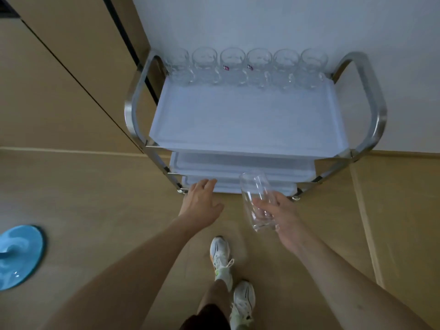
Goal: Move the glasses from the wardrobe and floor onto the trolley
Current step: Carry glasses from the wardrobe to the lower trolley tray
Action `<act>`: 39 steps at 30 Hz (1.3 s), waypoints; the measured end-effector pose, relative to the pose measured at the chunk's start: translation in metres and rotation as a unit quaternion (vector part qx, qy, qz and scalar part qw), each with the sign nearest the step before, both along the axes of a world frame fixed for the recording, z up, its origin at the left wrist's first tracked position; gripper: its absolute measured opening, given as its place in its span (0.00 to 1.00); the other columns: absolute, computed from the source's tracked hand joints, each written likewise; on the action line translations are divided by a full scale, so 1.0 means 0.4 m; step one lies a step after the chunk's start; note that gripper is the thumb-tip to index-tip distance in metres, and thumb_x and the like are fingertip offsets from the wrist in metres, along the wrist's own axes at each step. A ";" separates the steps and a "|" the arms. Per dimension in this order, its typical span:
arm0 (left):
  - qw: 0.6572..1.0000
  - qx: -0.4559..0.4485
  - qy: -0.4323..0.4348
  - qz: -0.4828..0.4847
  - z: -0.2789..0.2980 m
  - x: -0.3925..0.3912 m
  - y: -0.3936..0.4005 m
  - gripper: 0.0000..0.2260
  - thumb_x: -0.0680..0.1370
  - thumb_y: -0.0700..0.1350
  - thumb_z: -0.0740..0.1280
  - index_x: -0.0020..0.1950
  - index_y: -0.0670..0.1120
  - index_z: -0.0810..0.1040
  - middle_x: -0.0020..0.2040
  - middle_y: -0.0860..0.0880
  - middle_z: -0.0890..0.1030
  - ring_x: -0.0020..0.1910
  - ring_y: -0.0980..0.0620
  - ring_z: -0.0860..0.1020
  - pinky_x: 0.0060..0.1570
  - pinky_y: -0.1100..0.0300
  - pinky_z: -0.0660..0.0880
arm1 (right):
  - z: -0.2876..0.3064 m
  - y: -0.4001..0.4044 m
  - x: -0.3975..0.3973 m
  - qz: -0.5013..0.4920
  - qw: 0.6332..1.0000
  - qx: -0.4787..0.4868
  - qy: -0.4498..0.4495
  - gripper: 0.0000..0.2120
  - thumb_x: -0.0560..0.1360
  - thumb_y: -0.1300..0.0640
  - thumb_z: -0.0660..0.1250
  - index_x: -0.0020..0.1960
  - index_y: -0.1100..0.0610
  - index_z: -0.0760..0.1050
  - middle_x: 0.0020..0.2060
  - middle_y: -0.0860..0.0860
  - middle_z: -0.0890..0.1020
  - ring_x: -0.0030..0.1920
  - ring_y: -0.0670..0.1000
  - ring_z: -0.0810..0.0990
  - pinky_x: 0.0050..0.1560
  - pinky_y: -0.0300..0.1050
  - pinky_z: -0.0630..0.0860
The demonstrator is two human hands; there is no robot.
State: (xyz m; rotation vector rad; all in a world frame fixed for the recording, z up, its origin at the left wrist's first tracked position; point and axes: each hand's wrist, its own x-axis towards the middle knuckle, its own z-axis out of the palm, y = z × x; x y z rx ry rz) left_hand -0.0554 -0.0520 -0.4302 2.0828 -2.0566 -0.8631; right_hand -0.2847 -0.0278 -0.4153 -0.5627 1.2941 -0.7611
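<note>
A steel-framed trolley (137, 101) with white tray shelves stands against the wall ahead. Several clear glasses (233, 65) stand in a row along the back edge of its top tray (247, 120). My right hand (282, 215) grips a tall clear glass (256, 198) near its base, tilted with its mouth toward the trolley, in front of the lower shelves. My left hand (202, 201) reaches forward with fingers relaxed and holds nothing, just short of the trolley's lowest shelf.
Tan wardrobe doors (59, 79) run along the left. A blue round object (19, 256) lies on the wooden floor at the lower left. My feet in white sneakers (221, 256) stand below the hands.
</note>
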 end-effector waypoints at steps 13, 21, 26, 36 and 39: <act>0.997 -0.041 -0.020 -0.059 -0.245 0.041 -0.118 0.33 0.77 0.52 0.70 0.79 0.46 0.63 0.76 0.45 0.67 0.76 0.44 0.62 0.73 0.48 0.62 | -0.248 -0.089 0.048 -0.032 0.998 -0.033 0.046 0.33 0.56 0.50 0.85 0.58 0.49 0.77 0.48 0.46 0.85 0.40 0.47 0.86 0.34 0.46 0.81; 0.994 -0.074 -0.046 -0.060 -0.507 0.077 -0.223 0.33 0.79 0.55 0.69 0.79 0.46 0.62 0.77 0.43 0.66 0.77 0.43 0.61 0.75 0.46 0.62 | -0.506 -0.206 0.077 -0.032 0.996 -0.059 0.066 0.27 0.64 0.57 0.83 0.60 0.50 0.77 0.58 0.53 0.80 0.49 0.53 0.85 0.39 0.59 0.84; 0.988 -0.123 -0.054 -0.074 -0.668 0.077 -0.309 0.32 0.80 0.57 0.67 0.79 0.45 0.64 0.77 0.43 0.67 0.77 0.42 0.62 0.75 0.48 0.61 | -0.652 -0.289 0.098 -0.031 0.989 -0.121 0.078 0.29 0.60 0.52 0.84 0.58 0.47 0.77 0.55 0.49 0.83 0.45 0.46 0.87 0.37 0.40 0.81; 0.965 -0.244 -0.037 -0.092 -0.826 0.030 -0.486 0.27 0.82 0.56 0.64 0.77 0.43 0.68 0.74 0.41 0.70 0.75 0.39 0.64 0.73 0.47 0.63 | -0.792 -0.443 0.083 -0.077 0.948 -0.289 0.113 0.36 0.61 0.51 0.84 0.66 0.50 0.74 0.59 0.51 0.82 0.57 0.52 0.84 0.47 0.49 0.83; 0.956 -0.273 -0.034 -0.104 -0.859 0.003 -0.536 0.27 0.81 0.55 0.65 0.76 0.42 0.70 0.73 0.40 0.72 0.74 0.37 0.65 0.73 0.45 0.63 | -0.829 -0.495 0.070 -0.101 0.932 -0.329 0.114 0.36 0.62 0.55 0.84 0.67 0.53 0.74 0.59 0.54 0.82 0.59 0.54 0.83 0.53 0.52 0.82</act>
